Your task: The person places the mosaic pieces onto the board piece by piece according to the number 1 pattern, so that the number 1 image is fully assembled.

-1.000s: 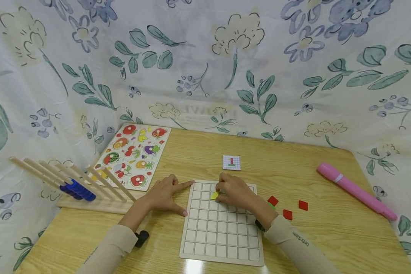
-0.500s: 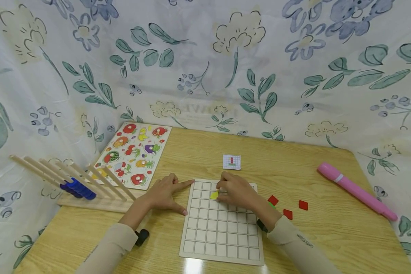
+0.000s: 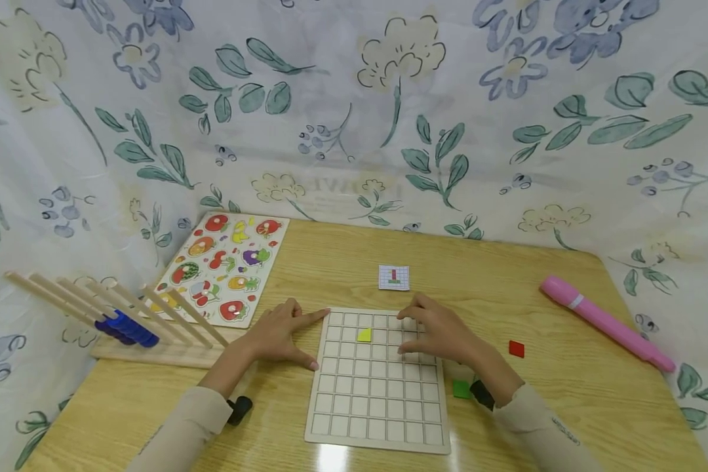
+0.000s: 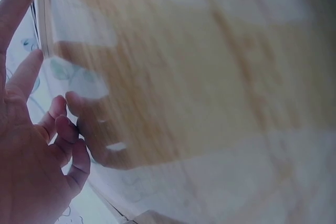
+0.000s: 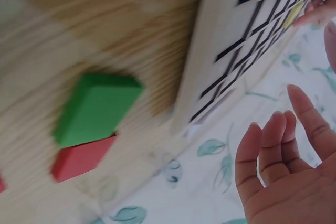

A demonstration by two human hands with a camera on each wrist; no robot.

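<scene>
Flowers and green leaves cover the pale cloth (image 3: 330,164) behind the yellow-brown wood table (image 3: 484,275). Think of a clock face on the table, with its middle on the white grid board (image 3: 377,406) and twelve on the far side.

At ten o'clock is the left hand (image 3: 274,334). Its first finger and thumb spread wide and touch the board's edge, with the fingertip at the far left corner. It has hold of nothing.

At two o'clock is the right hand (image 3: 439,331), over the board. Its thumb and first finger have a gap between them with nothing in it. I cannot tell if the tips touch the board.

One yellow tile (image 3: 364,335) is on the board between eleven and twelve, in the second row from the far side, third square from the left.

Just beside the board at three o'clock lies a green tile (image 3: 461,389). Farther out, between two and three, come a red tile (image 3: 516,349) and a long pink stick (image 3: 608,324).

Straight past the board at twelve is a small picture card (image 3: 393,277). Far out at ten lies a fruit puzzle (image 3: 219,278), and a wooden peg stand (image 3: 159,357) with blue rings (image 3: 131,329) is between nine and ten.
</scene>
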